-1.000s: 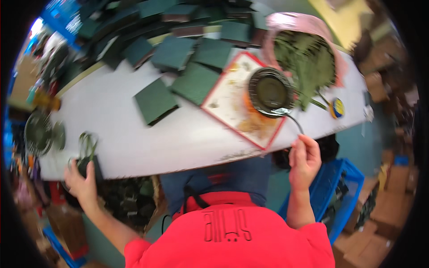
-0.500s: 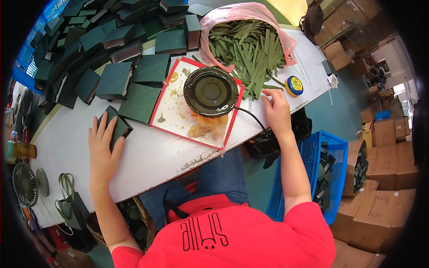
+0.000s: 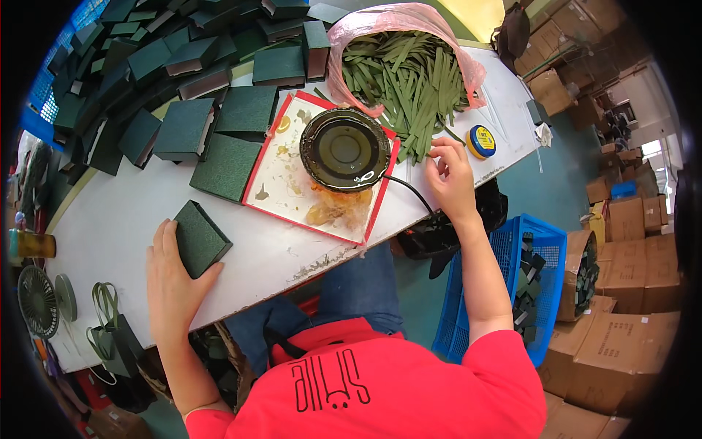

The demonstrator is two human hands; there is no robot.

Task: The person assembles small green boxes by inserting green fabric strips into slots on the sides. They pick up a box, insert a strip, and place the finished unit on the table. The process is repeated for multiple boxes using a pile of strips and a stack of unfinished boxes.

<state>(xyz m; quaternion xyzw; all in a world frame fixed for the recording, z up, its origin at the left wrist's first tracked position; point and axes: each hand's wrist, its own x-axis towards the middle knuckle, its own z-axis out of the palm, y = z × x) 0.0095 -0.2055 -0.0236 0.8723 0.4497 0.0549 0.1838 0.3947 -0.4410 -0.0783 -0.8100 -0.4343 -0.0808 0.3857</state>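
My left hand [image 3: 172, 282] grips a dark green box [image 3: 202, 240] at the left of the table, thumb along its near edge and fingers on its left side. My right hand [image 3: 450, 179] is beside the loose ends of the green ribbon strips [image 3: 420, 110], which spill from a pink plastic bag [image 3: 472, 69]. Its fingers are curled in toward the thumb; anything between them is too small to make out. Between my hands a round black pan [image 3: 345, 150] of dark liquid sits on a stained white board with a red rim [image 3: 303, 228].
Many green boxes [image 3: 186, 128] are piled at the far left. A round blue-and-yellow tin [image 3: 480, 141] is right of my right hand. A black cord [image 3: 411, 189] runs from the pan over the table edge. Blue baskets [image 3: 545, 293] and cartons [image 3: 621, 358] stand at the right.
My left hand has drawn the green box toward me, away from the other boxes, and turned it. My right hand has shifted slightly and its fingers have curled in.
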